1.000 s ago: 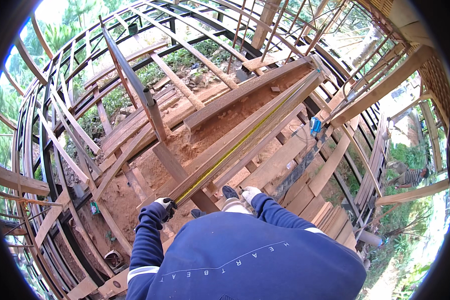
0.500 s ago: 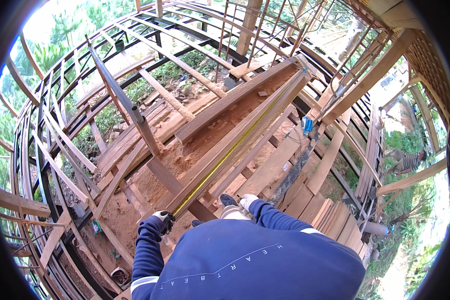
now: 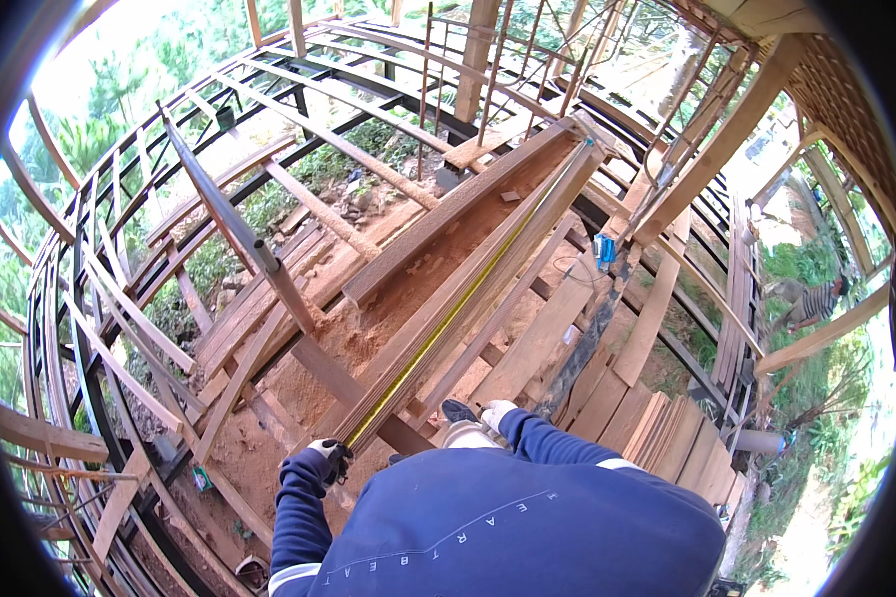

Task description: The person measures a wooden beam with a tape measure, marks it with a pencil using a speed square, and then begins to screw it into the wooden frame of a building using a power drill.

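Note:
A yellow tape measure lies stretched along a long wooden beam, from near me to the beam's far end. At its near end my left hand, in a white and black glove, is closed round a dark part that looks like the tape's case. The fingers partly hide it. To the right, beside the beam and above the planks, is my right hand in a white glove. Its fingers are drawn together; anything in them is too small to make out. My dark shoe shows just left of it.
A sawdust-covered beam lies left of the taped one. A metal pipe rises at the left. Blue tool and stacked boards are to the right. Open joists span the ground. Another person is far right.
My view has shifted slightly. Both hands sit a little lower in the picture, the left one still at the tape's near end. The tape stays stretched along the beam.

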The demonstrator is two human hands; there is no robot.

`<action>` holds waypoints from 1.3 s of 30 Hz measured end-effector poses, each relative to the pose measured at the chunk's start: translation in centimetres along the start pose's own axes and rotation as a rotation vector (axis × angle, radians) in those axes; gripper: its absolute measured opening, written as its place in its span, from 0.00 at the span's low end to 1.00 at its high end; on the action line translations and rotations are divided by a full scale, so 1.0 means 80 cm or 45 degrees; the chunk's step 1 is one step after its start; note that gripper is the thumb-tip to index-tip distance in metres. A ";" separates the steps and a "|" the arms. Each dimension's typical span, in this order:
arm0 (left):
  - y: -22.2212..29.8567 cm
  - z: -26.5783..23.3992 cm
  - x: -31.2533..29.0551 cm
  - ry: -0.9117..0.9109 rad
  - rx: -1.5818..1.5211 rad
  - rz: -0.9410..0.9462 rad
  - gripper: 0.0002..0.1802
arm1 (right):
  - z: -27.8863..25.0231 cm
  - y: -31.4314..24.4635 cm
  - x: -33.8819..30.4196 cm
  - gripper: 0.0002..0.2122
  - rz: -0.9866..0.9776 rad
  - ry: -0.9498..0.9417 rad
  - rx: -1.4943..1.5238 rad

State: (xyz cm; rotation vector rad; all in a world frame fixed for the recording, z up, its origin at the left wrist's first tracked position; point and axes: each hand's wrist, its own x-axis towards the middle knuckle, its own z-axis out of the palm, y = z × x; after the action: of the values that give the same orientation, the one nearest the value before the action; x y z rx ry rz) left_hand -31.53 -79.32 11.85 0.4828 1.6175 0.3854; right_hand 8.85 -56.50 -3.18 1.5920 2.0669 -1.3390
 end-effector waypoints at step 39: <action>-0.074 -0.061 0.167 -0.008 0.672 0.383 0.18 | -0.011 0.069 -0.130 0.20 0.484 0.212 -0.138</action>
State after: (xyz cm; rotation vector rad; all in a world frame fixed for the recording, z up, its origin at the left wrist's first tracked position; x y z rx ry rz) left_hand -37.79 -77.19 -2.09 1.1338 1.6386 0.1714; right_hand 18.01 -62.69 1.06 1.9773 1.7613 -0.9767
